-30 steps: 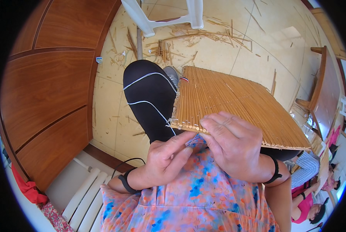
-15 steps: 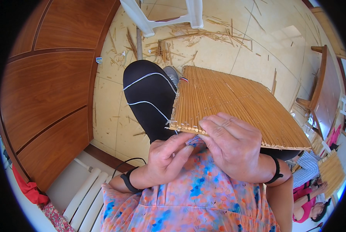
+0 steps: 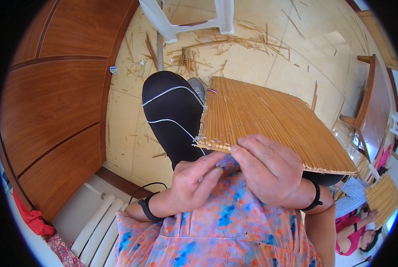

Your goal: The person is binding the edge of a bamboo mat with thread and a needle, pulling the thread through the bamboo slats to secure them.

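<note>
A stiff mat of tan plant stalks [image 3: 270, 113], sewn side by side, slants across my lap. My right hand [image 3: 270, 171] is closed on its near edge, with fingers on top and the thumb out of sight. Just left of it, my left hand [image 3: 192, 184] has thumb and forefinger pinched beneath the mat's near left corner. Whatever lies in that pinch is too small or hidden to make out. A pale cord [image 3: 174, 120] crosses my dark-clad knee [image 3: 165, 95] and runs to the mat's left edge, where a striped thread loop [image 3: 212, 91] shows.
Loose stalk pieces [image 3: 234, 41] litter the tiled floor beyond my knee, below a white plastic stool [image 3: 194, 24]. Brown wooden cabinets [image 3: 65, 98] stand on the left. To the right are a wooden bench [image 3: 371, 104] and a person [image 3: 352, 238] with another stalk mat [image 3: 382, 198].
My right hand has shifted slightly on the mat's near edge, and its thumb has gone from view. My left hand keeps nearly the same pinch; the mat has barely moved.
</note>
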Available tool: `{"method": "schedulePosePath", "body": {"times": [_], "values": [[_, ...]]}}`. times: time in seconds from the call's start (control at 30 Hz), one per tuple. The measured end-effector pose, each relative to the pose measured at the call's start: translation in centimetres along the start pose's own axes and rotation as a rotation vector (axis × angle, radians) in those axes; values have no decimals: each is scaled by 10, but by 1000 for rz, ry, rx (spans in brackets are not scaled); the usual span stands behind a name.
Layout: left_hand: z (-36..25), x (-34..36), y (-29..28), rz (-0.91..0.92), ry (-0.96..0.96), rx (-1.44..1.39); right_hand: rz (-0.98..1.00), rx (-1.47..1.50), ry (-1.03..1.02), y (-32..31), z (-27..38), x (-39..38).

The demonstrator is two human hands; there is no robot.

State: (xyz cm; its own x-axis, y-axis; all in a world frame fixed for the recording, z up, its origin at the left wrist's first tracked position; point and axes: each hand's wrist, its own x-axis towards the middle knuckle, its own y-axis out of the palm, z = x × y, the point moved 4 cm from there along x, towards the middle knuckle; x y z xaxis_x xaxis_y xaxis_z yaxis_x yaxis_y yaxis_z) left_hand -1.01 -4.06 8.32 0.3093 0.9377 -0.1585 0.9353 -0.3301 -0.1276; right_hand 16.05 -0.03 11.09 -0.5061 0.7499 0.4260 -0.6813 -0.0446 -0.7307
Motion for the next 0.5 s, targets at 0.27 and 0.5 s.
{"method": "schedulePosePath", "body": {"times": [0.27, 0.5], "values": [[1, -3, -2, 20, -22, -6, 53, -59, -59, -2, 4, 4], [4, -6, -5, 98, -90, -61, 26, -56, -45, 0, 5, 2]]}}
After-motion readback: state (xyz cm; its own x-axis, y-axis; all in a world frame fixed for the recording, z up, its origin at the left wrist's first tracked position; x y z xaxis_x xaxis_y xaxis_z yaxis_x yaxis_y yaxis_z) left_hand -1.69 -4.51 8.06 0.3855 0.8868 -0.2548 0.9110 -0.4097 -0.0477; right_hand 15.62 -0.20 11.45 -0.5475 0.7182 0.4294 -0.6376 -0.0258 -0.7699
